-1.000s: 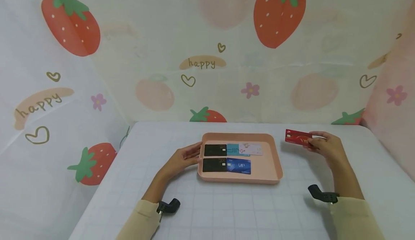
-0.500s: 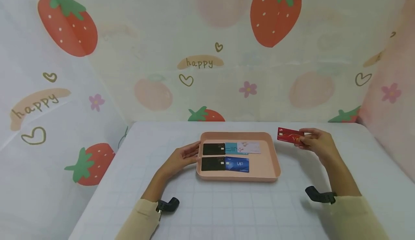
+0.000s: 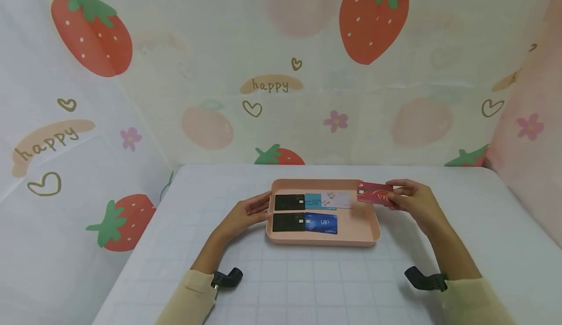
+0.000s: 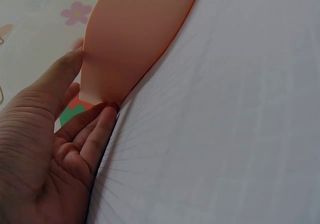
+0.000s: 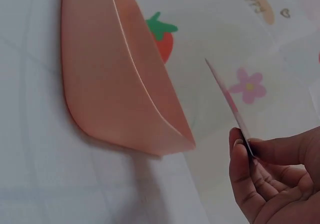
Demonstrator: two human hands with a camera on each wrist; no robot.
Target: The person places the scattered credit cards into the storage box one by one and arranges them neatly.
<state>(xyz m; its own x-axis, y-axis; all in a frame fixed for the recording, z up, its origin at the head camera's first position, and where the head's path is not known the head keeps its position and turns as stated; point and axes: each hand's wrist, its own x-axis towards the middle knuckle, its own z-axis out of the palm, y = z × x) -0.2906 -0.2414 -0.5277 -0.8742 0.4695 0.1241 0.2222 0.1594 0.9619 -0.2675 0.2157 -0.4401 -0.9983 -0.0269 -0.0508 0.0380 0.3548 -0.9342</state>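
My right hand (image 3: 414, 202) pinches a red VIP card (image 3: 372, 193) by its right end, over the back right corner of the pink tray (image 3: 322, 242). In the right wrist view the card (image 5: 223, 93) appears edge-on between thumb and fingers, apart from the tray wall (image 5: 95, 69). At the tray's left side, my left hand (image 3: 246, 217) touches the outer wall with extended fingers; the left wrist view has its fingertips (image 4: 107, 116) low against the wall. Lying in the tray are two black cards (image 3: 289, 222), a blue VIP card (image 3: 322, 223), a teal card (image 3: 313, 201) and a whitish card (image 3: 338, 200) overlapping the teal one.
The tray sits on a white table (image 3: 325, 286) with a faint grid pattern. Behind it hangs a pale curtain (image 3: 290, 134) printed with strawberries, hearts and flowers. A black wrist camera (image 3: 425, 280) sits at the right sleeve, another wrist camera (image 3: 227, 278) at the left.
My right hand has carried the red card leftward, from beside the tray to over its back right corner. The left hand keeps its place at the tray's left side.
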